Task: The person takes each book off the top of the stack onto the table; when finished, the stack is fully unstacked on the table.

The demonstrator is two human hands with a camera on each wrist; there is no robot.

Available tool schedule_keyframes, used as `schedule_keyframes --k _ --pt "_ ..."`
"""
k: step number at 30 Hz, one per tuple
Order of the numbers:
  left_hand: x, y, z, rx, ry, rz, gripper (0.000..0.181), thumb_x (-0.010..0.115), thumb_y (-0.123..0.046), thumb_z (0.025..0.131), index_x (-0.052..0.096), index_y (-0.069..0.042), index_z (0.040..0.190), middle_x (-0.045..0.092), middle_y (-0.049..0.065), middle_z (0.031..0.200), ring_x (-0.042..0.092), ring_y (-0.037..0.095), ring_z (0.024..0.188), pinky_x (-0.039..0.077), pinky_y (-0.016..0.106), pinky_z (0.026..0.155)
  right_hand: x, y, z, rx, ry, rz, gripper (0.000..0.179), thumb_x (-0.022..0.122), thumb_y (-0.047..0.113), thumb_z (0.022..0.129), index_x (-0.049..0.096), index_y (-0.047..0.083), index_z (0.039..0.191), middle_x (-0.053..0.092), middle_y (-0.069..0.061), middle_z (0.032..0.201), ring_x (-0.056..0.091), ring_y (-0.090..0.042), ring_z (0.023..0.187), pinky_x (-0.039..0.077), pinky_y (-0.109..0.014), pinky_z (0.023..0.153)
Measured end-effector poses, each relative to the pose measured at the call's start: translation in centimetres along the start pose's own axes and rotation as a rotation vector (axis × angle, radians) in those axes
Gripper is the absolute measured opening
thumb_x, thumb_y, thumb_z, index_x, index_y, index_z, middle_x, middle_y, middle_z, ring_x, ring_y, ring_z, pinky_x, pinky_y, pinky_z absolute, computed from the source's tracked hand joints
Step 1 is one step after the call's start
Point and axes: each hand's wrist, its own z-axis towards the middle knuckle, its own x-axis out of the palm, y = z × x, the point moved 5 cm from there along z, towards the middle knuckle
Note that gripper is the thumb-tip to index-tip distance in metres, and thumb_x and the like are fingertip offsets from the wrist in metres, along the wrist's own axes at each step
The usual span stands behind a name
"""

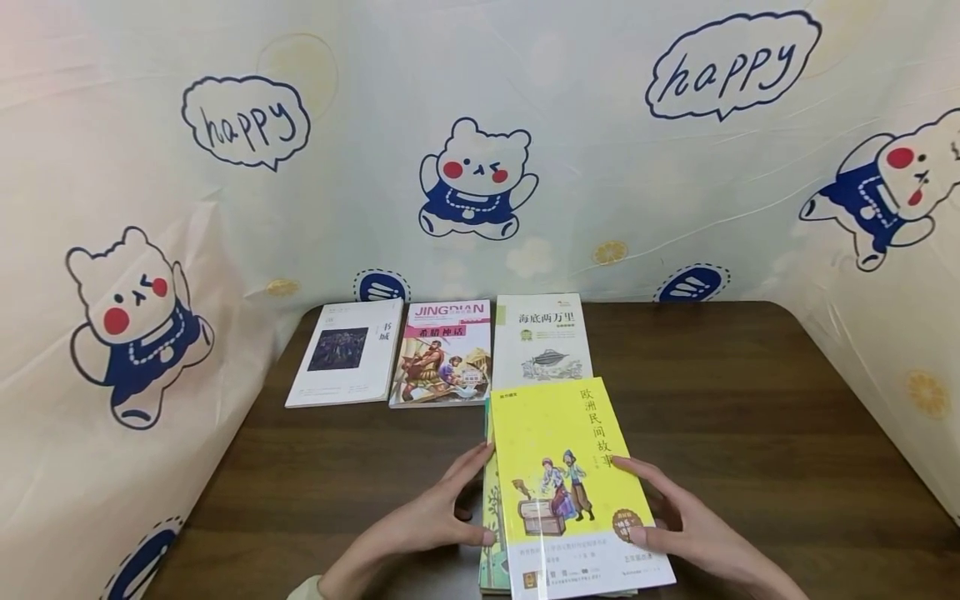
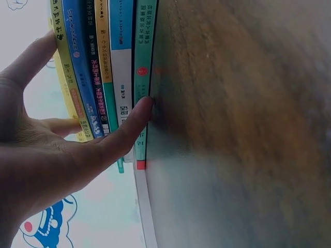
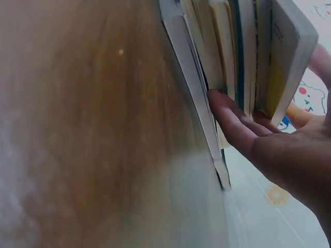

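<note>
A stack of books [image 2: 93,67] lies at the table's front, topped by a yellow storybook [image 1: 551,433] that sits slightly askew over the green-edged books below. My left hand [image 1: 427,512] spreads along the left side of the stack. In the left wrist view, its fingers reach across the coloured spines, one fingertip at the green bottom book [image 2: 142,72]. On the other side is my right hand [image 1: 693,529], its thumb and a fingertip at the yellow book's right edge. In the right wrist view, long fingers [image 3: 232,119] lie against the page edges [image 3: 220,46].
Three books lie in a row at the back of the brown table [image 1: 727,392]: a white one [image 1: 375,367], a pink illustrated one [image 1: 450,346] and a white-green one [image 1: 543,333], partly covered by the stack in the head view. A printed cloth [image 1: 360,208] hangs behind.
</note>
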Motion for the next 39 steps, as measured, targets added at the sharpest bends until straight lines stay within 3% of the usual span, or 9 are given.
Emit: schedule_keyframes --k 4,7,15,19,25,30,39 --pt "0.0 -0.2 0.1 0.004 -0.005 0.035 0.104 0.079 -0.036 0.079 0.011 -0.025 0.156 0.003 0.011 0.16 0.009 0.038 0.143 0.035 0.052 0.101 0.1 0.2 0.1 -0.02 -0.001 -0.016 0.065 0.053 0.007 0.097 0.024 0.025 0.152 0.016 -0.024 0.151 0.06 -0.035 0.105 0.055 -0.049 0.076" --pt "0.1 -0.3 0.2 0.003 -0.008 0.047 0.103 0.079 -0.037 0.079 0.011 -0.026 0.156 0.003 0.011 0.161 0.007 0.038 0.143 0.027 0.058 0.105 0.2 0.3 0.1 -0.019 0.003 0.004 0.065 0.053 0.006 0.097 0.024 0.025 0.152 0.02 -0.027 0.149 0.061 -0.036 0.105 0.055 -0.049 0.077" --pt "0.2 -0.2 0.3 -0.007 -0.007 0.023 0.101 0.077 -0.036 0.08 0.011 -0.03 0.156 -0.001 0.012 0.16 0.005 0.04 0.143 0.024 0.06 0.106 0.1 0.4 0.0 -0.009 -0.014 0.001 0.065 0.053 0.007 0.097 0.025 0.025 0.153 0.027 -0.027 0.149 0.061 -0.035 0.107 0.055 -0.048 0.079" --pt "0.3 -0.2 0.2 0.0 0.005 0.005 0.099 0.076 -0.036 0.081 0.011 -0.031 0.155 -0.003 0.012 0.16 0.004 0.041 0.143 0.028 0.057 0.105 0.0 0.4 -0.2 0.018 -0.028 0.025 0.065 0.054 0.009 0.097 0.026 0.025 0.153 0.022 -0.026 0.151 0.061 -0.036 0.107 0.055 -0.045 0.08" --pt "0.4 -0.1 0.2 0.012 0.028 -0.051 0.093 0.074 -0.032 0.084 0.015 -0.032 0.155 -0.007 0.011 0.16 0.008 0.042 0.142 0.048 0.036 0.093 -0.6 0.8 -0.8 0.053 -0.06 0.01 0.066 0.058 0.01 0.095 0.029 0.025 0.152 0.016 -0.021 0.154 0.058 -0.034 0.109 0.054 -0.043 0.083" --pt "0.3 -0.2 0.2 0.011 0.04 -0.025 0.089 0.073 -0.036 0.085 0.017 -0.032 0.155 -0.007 0.013 0.16 0.009 0.045 0.141 0.048 0.033 0.091 -1.4 1.1 -1.5 0.094 -0.069 -0.004 0.066 0.06 0.012 0.094 0.032 0.022 0.152 0.029 -0.022 0.151 0.056 -0.03 0.114 0.052 -0.039 0.086" --pt "0.4 -0.2 0.2 0.028 0.052 -0.055 0.088 0.072 -0.034 0.086 0.018 -0.031 0.155 -0.008 0.013 0.16 0.012 0.044 0.141 0.048 0.033 0.091 -2.2 1.4 -2.2 0.115 -0.004 0.043 0.064 0.059 0.008 0.094 0.033 0.019 0.151 0.051 -0.018 0.138 0.06 -0.036 0.112 0.049 -0.046 0.09"
